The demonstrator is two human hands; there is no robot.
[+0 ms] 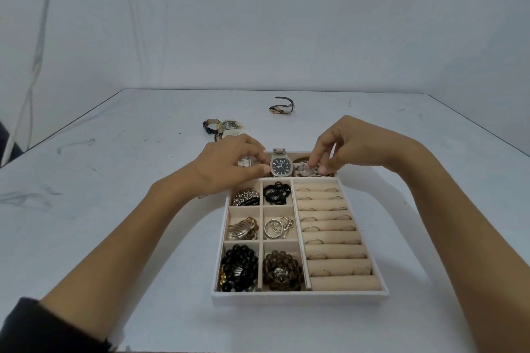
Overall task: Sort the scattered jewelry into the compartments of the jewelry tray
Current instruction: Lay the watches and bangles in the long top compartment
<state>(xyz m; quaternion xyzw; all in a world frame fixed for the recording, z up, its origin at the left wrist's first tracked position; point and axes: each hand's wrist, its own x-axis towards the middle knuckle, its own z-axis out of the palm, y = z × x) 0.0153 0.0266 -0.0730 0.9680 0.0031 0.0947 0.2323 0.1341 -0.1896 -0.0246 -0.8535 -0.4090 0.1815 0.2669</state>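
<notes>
Your left hand [229,165] gripping the steel watch [281,167] at frame centre, in the jewelry tray's [298,296] far compartment, your right hand [347,146] pinching silver jewelry [307,170] just beside it, a strap watch [282,107] loose above.

1. Jewelry tray [298,296] sits on the white bench [114,180].
2. Left hand [229,163] is at the tray's back compartment, thumb and fingers [252,146] pinching the left edge of the silver watch [281,167], dark dial up.
3. Right hand [341,143] is just beside the watch, its fingers pinching a silvery piece [311,170] in the same compartment.
4. Small compartments on the left are filled: black beads [239,266] front-left, brown beads [282,269] next to them.
5. Ring rolls [345,282] on the right hold rings.
6. Loose on the bench beyond the tray: dark-strap watch [212,127] and gold-case watch [282,107], well apart.
</notes>
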